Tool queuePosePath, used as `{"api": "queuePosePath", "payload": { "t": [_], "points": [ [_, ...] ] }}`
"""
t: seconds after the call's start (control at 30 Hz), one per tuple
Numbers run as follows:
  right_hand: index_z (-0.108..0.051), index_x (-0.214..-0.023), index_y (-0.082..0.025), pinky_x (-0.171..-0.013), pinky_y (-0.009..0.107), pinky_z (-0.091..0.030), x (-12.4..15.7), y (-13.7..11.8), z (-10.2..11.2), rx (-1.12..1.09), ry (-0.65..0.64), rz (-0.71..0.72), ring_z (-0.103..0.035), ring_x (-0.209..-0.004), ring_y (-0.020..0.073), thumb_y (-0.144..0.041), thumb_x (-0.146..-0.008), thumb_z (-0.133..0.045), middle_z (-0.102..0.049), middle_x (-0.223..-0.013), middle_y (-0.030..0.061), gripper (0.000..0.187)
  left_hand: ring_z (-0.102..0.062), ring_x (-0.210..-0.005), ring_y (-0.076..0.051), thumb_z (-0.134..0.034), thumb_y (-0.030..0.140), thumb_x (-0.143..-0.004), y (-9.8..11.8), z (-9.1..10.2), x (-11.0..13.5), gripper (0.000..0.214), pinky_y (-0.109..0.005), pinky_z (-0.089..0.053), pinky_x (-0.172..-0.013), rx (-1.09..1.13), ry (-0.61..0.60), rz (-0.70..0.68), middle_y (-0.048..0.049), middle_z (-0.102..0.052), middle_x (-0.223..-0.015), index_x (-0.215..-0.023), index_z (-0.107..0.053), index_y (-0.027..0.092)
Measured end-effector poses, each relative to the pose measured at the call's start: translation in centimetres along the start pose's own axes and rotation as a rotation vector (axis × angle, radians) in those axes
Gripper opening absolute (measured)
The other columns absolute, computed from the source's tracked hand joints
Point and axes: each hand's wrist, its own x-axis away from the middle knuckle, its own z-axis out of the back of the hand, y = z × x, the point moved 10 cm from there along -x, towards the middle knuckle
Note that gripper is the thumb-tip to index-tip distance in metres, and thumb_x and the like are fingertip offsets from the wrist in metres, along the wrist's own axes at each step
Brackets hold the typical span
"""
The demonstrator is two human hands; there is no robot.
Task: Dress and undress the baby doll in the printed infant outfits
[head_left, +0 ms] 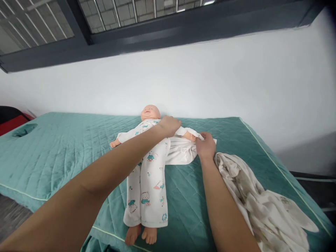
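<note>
A baby doll [150,112] lies on its back, dressed in white printed pajama trousers [153,182] and a white printed pajama top [139,130]. My left hand [170,126] is closed at the doll's shoulder on the right of the picture, gripping the top's cloth; its fingertips are partly hidden. At the end of that same arm, my right hand [206,145] pinches the sleeve cuff [195,133] beside the doll's small hand [189,136]. White cloth [181,152] is spread flat under this arm, next to the doll's body. My left forearm crosses over the doll's middle.
A crumpled off-white cloth [262,203] lies on the right of the green quilted bed [65,147]. Behind stands a white wall [210,77] below a dark-framed barred window [157,35]. Something red and black [13,119] is at the far left.
</note>
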Motion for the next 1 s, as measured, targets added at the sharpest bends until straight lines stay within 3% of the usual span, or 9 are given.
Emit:
{"api": "queuePosePath", "payload": {
  "t": [0.33, 0.5, 0.57, 0.67, 0.73, 0.8, 0.9, 1.0],
  "points": [
    [-0.067, -0.09, -0.017, -0.082, 0.04, -0.057, -1.0, 0.9, -0.2, -0.422, 0.039, 0.018, -0.069, -0.082, 0.0214, -0.023, -0.061, -0.058, -0.074, -0.087, 0.0069, 0.031, -0.069, -0.102, -0.031, -0.057, 0.016, -0.086, 0.9, -1.3, -1.1, 0.037, -0.038, -0.051, -0.081, 0.127, 0.045, -0.002, -0.0163, -0.071, -0.114, -0.124, -0.06, 0.014],
    [-0.066, -0.092, -0.017, -0.087, 0.04, -0.055, -0.6, 0.4, 0.9, -0.49, 0.11, 0.044, -0.069, -0.09, 0.0202, -0.017, -0.057, -0.049, -0.073, -0.095, 0.0061, 0.039, -0.067, -0.109, -0.032, -0.063, 0.024, -0.086, 1.7, -3.0, -2.2, 0.046, -0.043, -0.051, -0.091, 0.208, -0.04, 0.031, -0.0178, -0.07, -0.12, -0.13, -0.058, 0.014],
    [-0.068, -0.095, -0.018, -0.092, 0.042, -0.053, 0.3, -1.1, 1.8, -0.428, 0.16, 0.135, -0.068, -0.098, 0.021, -0.015, -0.061, -0.047, -0.072, -0.101, 0.0062, 0.039, -0.064, -0.115, -0.033, -0.063, 0.025, -0.086, 1.8, -3.2, -1.8, 0.046, -0.045, -0.05, -0.095, 0.24, -0.07, 0.044, -0.0185, -0.068, -0.124, -0.131, -0.058, 0.013],
    [-0.07, -0.108, -0.021, -0.103, 0.046, -0.048, 3.1, -5.8, 1.3, -0.223, 0.108, 0.427, -0.064, -0.111, 0.0225, -0.014, -0.076, -0.047, -0.071, -0.114, 0.0063, 0.04, -0.061, -0.121, -0.034, -0.058, 0.021, -0.088, 1.0, -2.1, 0.4, 0.039, -0.047, -0.048, -0.099, 0.304, 0.008, 0.082, -0.0173, -0.066, -0.128, -0.126, -0.062, 0.013],
    [-0.068, -0.12, -0.023, -0.108, 0.047, -0.045, 5.5, -8.4, -1.1, -0.115, -0.077, 0.572, -0.061, -0.119, 0.0238, -0.02, -0.087, -0.05, -0.069, -0.123, 0.0073, 0.037, -0.061, -0.121, -0.031, -0.053, 0.019, -0.091, -0.7, -1.1, 3.2, 0.034, -0.045, -0.048, -0.101, 0.402, 0.164, 0.135, -0.0144, -0.068, -0.127, -0.122, -0.064, 0.014],
    [-0.063, -0.129, -0.024, -0.113, 0.048, -0.041, 7.7, -9.6, -3.8, -0.064, -0.284, 0.612, -0.057, -0.127, 0.025, -0.031, -0.093, -0.055, -0.065, -0.133, 0.0092, 0.038, -0.062, -0.121, -0.027, -0.05, 0.022, -0.095, -3.5, -1.0, 6.8, 0.032, -0.041, -0.048, -0.104, 0.577, 0.35, 0.231, -0.0101, -0.069, -0.128, -0.123, -0.065, 0.018],
    [-0.057, -0.138, -0.026, -0.118, 0.048, -0.037, 9.7, -9.7, -6.0, -0.042, -0.442, 0.576, -0.051, -0.136, 0.025, -0.043, -0.096, -0.058, -0.059, -0.144, 0.0097, 0.045, -0.06, -0.127, -0.021, -0.048, 0.027, -0.099, -8.4, -3.5, 12.4, 0.033, -0.036, -0.047, -0.109, 0.907, 0.645, 0.38, -0.005, -0.067, -0.135, -0.128, -0.063, 0.024],
    [-0.057, -0.139, -0.027, -0.121, 0.049, -0.034, 10.2, -9.2, -6.4, -0.045, -0.465, 0.52, -0.048, -0.139, 0.0245, -0.047, -0.097, -0.058, -0.057, -0.146, 0.0084, 0.047, -0.057, -0.133, -0.022, -0.049, 0.034, -0.1, -11.3, -8.1, 14.6, 0.035, -0.038, -0.045, -0.113, 1.161, 0.715, 0.468, -0.0064, -0.063, -0.142, -0.131, -0.062, 0.024]
  ]
}}
